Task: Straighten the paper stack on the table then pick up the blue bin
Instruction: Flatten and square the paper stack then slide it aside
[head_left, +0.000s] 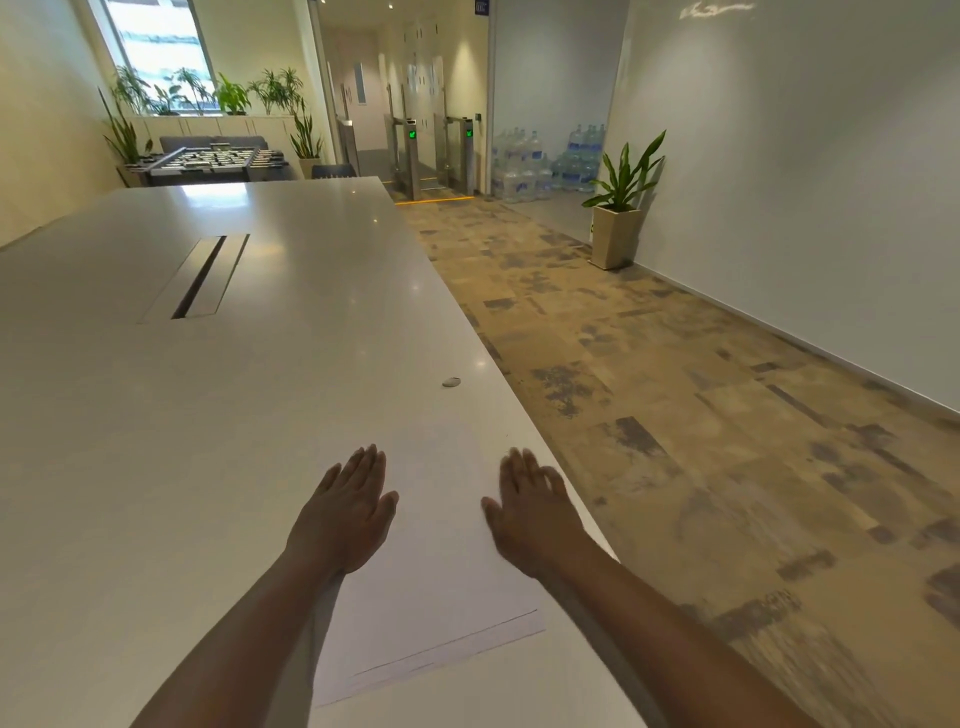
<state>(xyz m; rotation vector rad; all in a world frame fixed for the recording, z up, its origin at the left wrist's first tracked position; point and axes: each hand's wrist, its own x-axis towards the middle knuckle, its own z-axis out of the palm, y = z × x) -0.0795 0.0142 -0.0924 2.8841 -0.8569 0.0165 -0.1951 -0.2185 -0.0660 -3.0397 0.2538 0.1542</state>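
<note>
Near the right edge of the long white table (156, 415), close to the near end, lies the paper stack (441, 597): plain white sheets, blank on top with no print that can be read, almost the same tone as the tabletop. The sheets are not squared up; at the near end several lower edges show fanned out one past another, each marked by a thin dark line. The far right corner of the stack reaches about to the table's right edge.

Both hands lie flat, palms down, fingers stretched out and close together, gripping nothing. The left hand (345, 512) rests at the stack's left side, the right hand (535, 512) at its right side by the table edge, with bare paper between them.

Farther along the right edge a small grey round disc (451, 382) sits on the tabletop, and toward the middle a long cable slot (200, 278) is set into the surface.

Writing is scarce (a small blue sign (482, 7) high on the far wall is too small to read). Stacked water bottles (545, 166) and a potted plant (621, 208) stand on the floor beyond.
</note>
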